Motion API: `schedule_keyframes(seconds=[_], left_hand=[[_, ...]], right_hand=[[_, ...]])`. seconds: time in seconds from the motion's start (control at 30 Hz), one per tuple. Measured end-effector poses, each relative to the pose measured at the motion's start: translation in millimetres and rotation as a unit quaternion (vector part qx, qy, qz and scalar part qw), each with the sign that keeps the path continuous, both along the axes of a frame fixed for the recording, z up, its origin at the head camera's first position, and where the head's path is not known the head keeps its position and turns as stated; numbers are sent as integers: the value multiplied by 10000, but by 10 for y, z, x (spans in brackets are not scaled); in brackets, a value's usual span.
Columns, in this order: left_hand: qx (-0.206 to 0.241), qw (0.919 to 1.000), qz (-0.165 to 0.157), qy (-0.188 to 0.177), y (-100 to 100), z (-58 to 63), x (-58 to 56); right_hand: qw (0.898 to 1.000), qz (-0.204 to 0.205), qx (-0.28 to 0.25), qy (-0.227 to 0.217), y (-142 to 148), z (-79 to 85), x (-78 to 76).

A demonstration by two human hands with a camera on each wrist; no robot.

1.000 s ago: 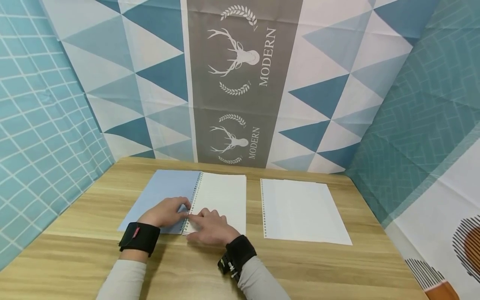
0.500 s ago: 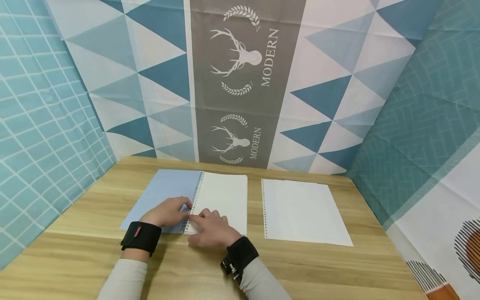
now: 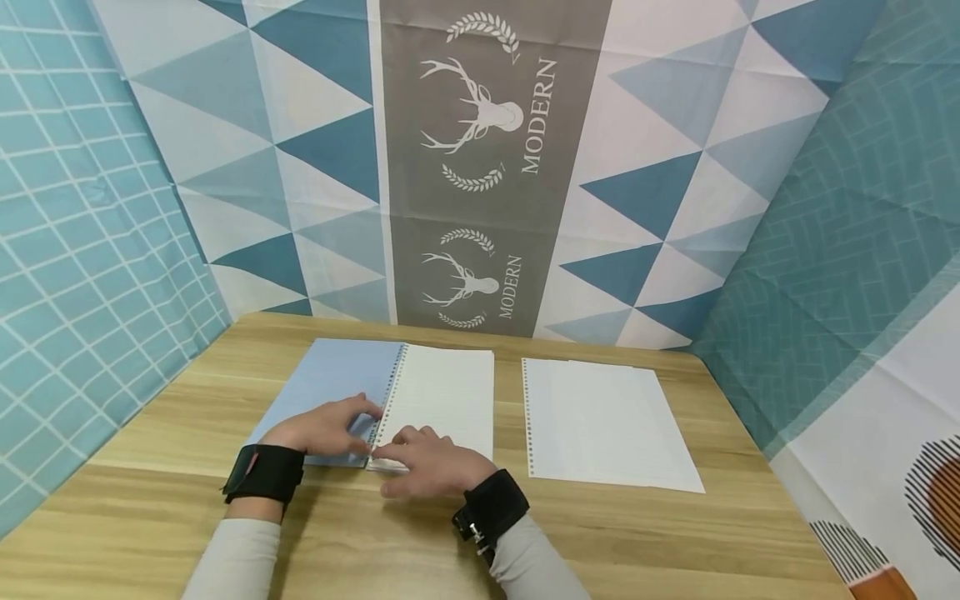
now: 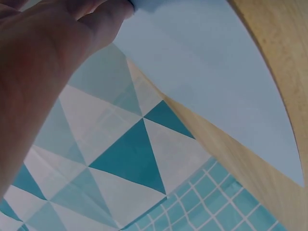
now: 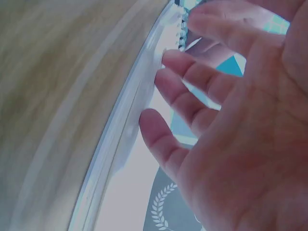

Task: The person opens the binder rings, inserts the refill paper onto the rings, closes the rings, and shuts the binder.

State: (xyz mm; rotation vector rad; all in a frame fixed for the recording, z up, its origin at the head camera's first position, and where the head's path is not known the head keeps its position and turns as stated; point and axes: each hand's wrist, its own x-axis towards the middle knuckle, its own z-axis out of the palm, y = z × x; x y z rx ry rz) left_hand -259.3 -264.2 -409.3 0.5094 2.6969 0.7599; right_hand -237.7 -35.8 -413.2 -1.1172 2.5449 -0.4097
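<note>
An open notebook lies on the table, its blue cover to the left and its white pages to the right of a spiral binding. My left hand rests over the cover, thumb and index finger spread along the binding's near part. In the left wrist view, its thumb meets the blue cover. My right hand lies at the near corner of the pages, index finger extended to the binding. The right wrist view shows its bent fingertips against the top page.
To the right, white loose sheets lie flat, with punched holes down their left side. The wooden table runs up to a patterned cloth behind it. More cloths hang at both sides.
Both hands have shifted slightly toward the near end of the binding, and the left has drawn back a little to the left. The notebook and the loose sheets have stayed in place.
</note>
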Motion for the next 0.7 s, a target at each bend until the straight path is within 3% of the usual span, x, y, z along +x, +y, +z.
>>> schedule_keyframes(seconds=[0.3, 0.7], left_hand=[[-47, 10000, 10, -77, -39, -47, -50], [109, 9994, 167, -289, -25, -14, -19]], right_hand=[[9968, 316, 538, 495, -10, 16, 13], [9937, 423, 736, 729, -23, 5, 36]])
